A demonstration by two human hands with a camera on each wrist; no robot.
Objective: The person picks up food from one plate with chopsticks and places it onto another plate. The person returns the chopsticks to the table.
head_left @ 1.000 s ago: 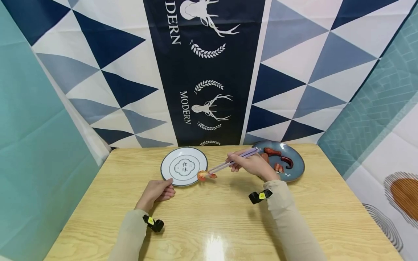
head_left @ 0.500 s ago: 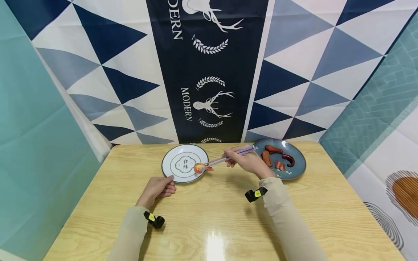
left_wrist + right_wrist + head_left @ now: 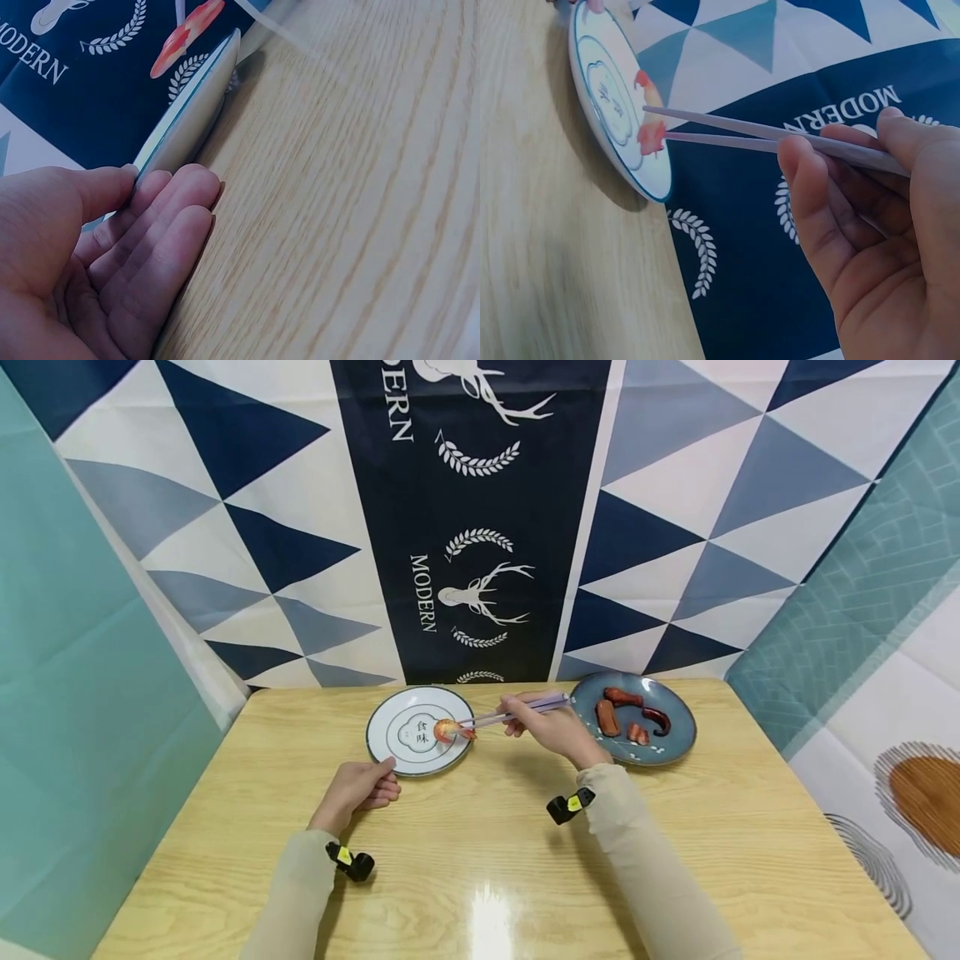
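Note:
My left hand [image 3: 357, 789] pinches the near rim of a white plate [image 3: 388, 720] with a dark blue edge, thumb on top and fingers beneath. The right hand [image 3: 549, 727] grips a pair of pale purple chopsticks [image 3: 735, 126]. Between their tips is an orange-and-white shrimp [image 3: 446, 731], held over the right part of the white plate. In the left wrist view the shrimp [image 3: 185, 39] shows above the plate's rim, with a gap between them.
A blue-grey plate [image 3: 677, 742] stands at the back right. On it lie a drumstick [image 3: 623, 697], a brown sausage-like piece [image 3: 607, 717], a dark curved piece [image 3: 657, 721] and a small streaky meat piece [image 3: 637, 733]. A patterned cloth [image 3: 637, 527] hangs behind the wooden table [image 3: 480, 835].
My right hand has moved left with the chopsticks, carrying the shrimp from the white plate's right edge to over the plate. The left hand stays at the rim.

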